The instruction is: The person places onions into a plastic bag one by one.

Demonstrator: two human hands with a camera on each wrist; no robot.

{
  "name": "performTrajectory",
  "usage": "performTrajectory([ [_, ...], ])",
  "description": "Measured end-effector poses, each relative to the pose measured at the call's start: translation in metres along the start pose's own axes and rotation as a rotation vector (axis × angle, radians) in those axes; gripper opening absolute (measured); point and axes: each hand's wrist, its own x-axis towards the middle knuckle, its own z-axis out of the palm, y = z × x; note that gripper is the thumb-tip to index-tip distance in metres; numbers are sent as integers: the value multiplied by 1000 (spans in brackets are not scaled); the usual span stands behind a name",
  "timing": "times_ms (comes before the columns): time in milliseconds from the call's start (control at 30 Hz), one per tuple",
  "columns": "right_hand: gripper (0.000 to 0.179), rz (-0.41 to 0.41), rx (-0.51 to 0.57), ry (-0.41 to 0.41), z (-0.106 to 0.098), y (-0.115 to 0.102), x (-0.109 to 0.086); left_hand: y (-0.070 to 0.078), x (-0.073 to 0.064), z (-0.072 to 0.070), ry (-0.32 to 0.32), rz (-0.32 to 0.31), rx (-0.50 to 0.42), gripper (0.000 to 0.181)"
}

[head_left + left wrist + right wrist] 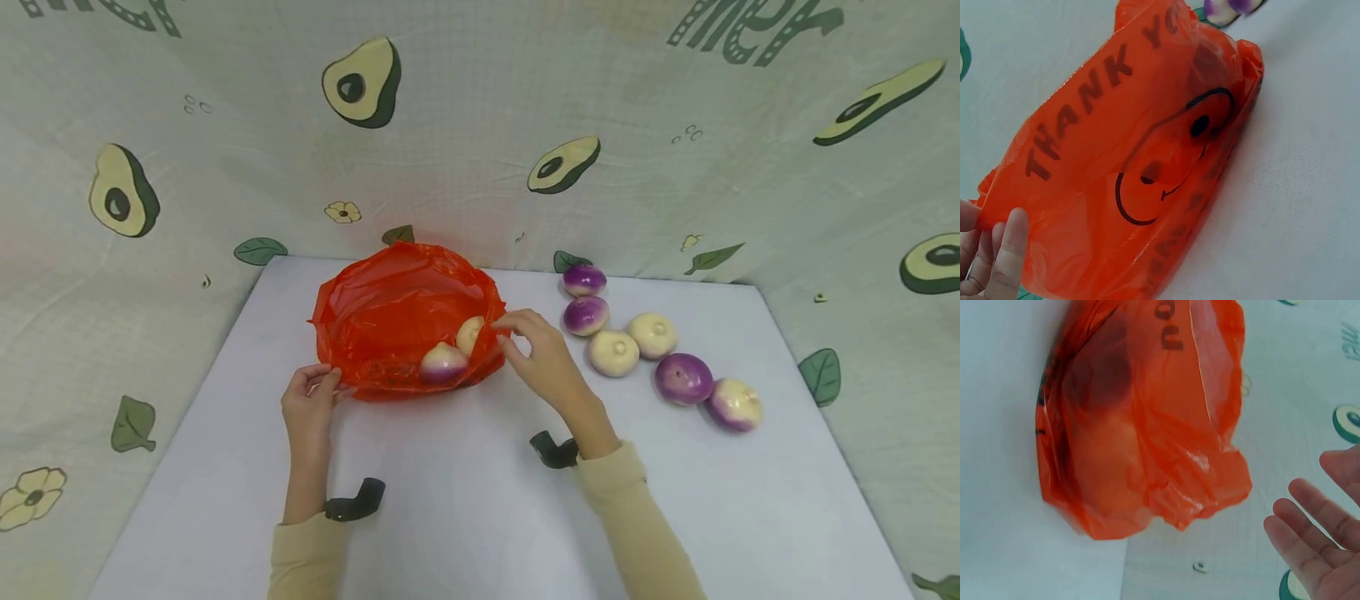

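A red plastic bag (390, 321) lies on the white table with its mouth spread wide. Inside it, toward the right, are two purple-and-white turnips, one in front (443, 364) and a paler one (469, 335) partly behind the bag's edge. My left hand (309, 400) pinches the rim at the bag's left front corner; the left wrist view shows thumb and fingers on the plastic. Beside the bag's right edge, my right hand (546, 362) has its fingers extended. The right wrist view shows that hand (1325, 553) apart from the bag, holding nothing.
To the right of the bag lie several more turnips, among them a purple one (683, 379), a pale one (613, 352) and a two-toned one (735, 405). An avocado-print cloth (465, 108) hangs behind the table (465, 508).
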Motion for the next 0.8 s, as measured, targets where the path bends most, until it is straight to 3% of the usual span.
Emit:
performTrajectory([
  [433,18,12,52,225,-20,34,-21,0,0,-1,-8,35,-41,18],
  [800,20,134,26,304,-36,66,-37,1,-1,0,-9,44,-16,20],
])
